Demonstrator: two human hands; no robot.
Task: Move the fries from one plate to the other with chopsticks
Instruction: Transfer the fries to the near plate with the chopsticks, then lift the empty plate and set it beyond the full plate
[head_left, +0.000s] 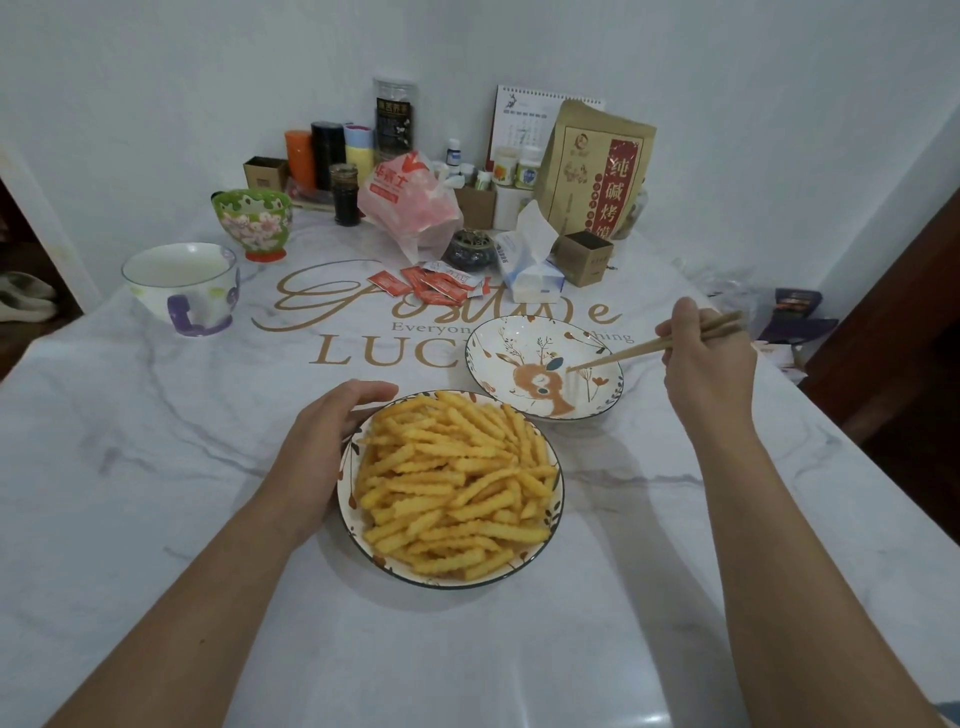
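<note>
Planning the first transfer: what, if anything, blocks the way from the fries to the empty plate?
Nothing visible: the empty plate sits right beside the plate of fries, rims nearly touching, and the chopsticks in the right hand hover over it.

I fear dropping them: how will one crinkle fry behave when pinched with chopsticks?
Probably stiff and light: the fries lie straight in the heap. Their ridges should give the chopsticks some grip. Possibly brittle, so pinch gently.
</note>
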